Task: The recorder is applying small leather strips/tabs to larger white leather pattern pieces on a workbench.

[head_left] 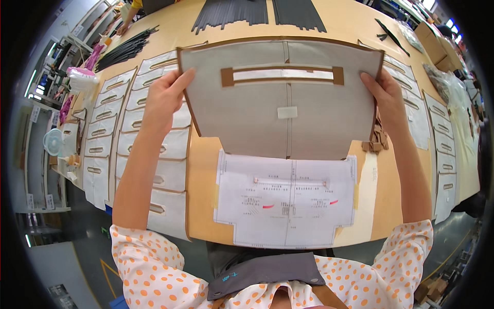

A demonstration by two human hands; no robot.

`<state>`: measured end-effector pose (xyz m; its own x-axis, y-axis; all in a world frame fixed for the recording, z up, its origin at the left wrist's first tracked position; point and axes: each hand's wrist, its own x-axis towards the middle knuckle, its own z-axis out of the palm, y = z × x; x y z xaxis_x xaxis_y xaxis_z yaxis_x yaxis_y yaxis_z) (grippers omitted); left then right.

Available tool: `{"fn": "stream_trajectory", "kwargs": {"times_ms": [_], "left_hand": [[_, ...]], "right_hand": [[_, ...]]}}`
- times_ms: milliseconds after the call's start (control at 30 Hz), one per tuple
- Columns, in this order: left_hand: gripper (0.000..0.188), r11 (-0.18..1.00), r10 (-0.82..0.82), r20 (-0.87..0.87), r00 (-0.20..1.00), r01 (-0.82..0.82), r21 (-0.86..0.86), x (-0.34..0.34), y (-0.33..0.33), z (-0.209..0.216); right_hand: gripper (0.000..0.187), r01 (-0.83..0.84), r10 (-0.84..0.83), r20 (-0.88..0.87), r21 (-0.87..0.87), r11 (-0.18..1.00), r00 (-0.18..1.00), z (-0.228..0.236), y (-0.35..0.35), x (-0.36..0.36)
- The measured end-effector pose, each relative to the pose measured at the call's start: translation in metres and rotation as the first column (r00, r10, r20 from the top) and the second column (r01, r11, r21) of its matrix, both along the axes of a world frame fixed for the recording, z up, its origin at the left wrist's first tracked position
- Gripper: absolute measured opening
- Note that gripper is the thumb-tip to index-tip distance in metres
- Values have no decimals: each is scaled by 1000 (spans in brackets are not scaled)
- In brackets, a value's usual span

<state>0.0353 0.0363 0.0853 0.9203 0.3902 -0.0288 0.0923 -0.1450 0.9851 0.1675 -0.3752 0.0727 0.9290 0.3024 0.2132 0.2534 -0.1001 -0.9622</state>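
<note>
A grey fabric panel [247, 113] with brown bound edges is stretched between my hands above the table. Across its upper part runs a long slot framed by brown patches, and a small pale tag [287, 112] sits at its middle. My left hand [167, 98] pinches the left edge, thumb on the near face. My right hand [386, 95] grips the right edge the same way. Below the panel lies a white paper template [288, 201] with printed lines and two red marks, its upper part hidden by the panel.
Overlapping rows of similar pale panels [167, 170] lie on the left, with more panels [440, 134] on the right. Brown scraps [377, 140] sit beside the template. Dark strips [234, 14] lie at the far edge, another bundle [126, 49] far left. Another person's hand [123, 28] shows there.
</note>
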Motion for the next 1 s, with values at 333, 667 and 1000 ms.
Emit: {"fn": "stream_trajectory", "kwargs": {"times_ms": [333,667,1000], "left_hand": [[46,809,166,65,984,-174,562,155,34,-105],[21,690,-682,-91,726,596,-411,1,-168,58],[58,488,-696,437,570,822,-293,-54,-182,76]], "right_hand": [[41,256,-193,171,-550,795,966,-95,34,145],[39,280,-340,121,-837,471,933,-80,-131,105],[36,347,-141,318,-829,439,938,-122,-170,37]]}}
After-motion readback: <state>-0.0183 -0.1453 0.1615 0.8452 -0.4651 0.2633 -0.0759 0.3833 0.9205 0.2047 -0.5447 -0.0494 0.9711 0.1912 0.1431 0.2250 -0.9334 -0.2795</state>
